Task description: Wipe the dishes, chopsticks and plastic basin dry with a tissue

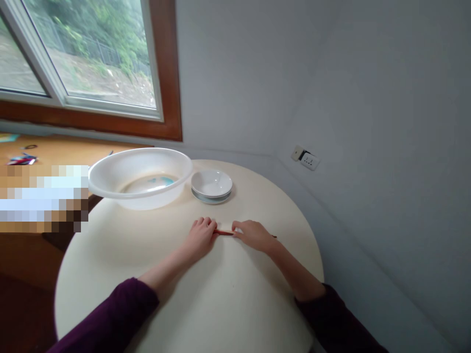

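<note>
Thin reddish-brown chopsticks (224, 233) lie crosswise between my hands, low over the round table; how many there are I cannot tell. Closed fingers of my left hand (202, 233) grip their left end. My right hand (253, 234) is wrapped around them farther along, and a dark tip pokes out beyond its wrist side. Something small and whitish (239, 230) shows at the right fingertips, too little of it visible to name. Beyond the hands stands a short stack of white dishes (211, 184).
A large translucent white basin (140, 198) stands at the table's back left, with a bluish patch at its bottom. The cream round table (206, 304) meets a wooden desk (81, 144) holding pens (24, 159). A wall with a power socket (309, 160) borders the right.
</note>
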`<state>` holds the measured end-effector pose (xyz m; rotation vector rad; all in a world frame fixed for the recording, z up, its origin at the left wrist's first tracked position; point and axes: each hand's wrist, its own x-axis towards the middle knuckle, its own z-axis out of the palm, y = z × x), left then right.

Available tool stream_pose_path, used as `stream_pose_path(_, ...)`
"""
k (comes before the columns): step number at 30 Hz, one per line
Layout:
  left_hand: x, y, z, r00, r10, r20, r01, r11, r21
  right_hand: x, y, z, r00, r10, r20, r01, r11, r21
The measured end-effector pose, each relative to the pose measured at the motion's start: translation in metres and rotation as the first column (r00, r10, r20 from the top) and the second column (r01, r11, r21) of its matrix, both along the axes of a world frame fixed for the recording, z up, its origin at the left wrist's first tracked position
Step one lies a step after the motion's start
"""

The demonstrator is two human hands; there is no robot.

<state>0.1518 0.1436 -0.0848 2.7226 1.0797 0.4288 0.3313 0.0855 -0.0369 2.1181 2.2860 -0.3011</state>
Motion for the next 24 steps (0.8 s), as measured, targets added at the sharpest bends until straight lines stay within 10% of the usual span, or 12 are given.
stream_pose_path(12,-0.021,0.013,0.007,0.987,-0.075,0.143,0.098,0.982,-0.161,0.008,0.012,-0.013,0.998,0.038,-0.049,-0.032,0.994,0.105)
stream_pose_path(24,-0.022,0.014,-0.006,0.99,-0.121,0.076,0.117,0.991,0.06,0.009,0.016,-0.033,0.959,0.161,-0.234,-0.041,0.894,0.446)
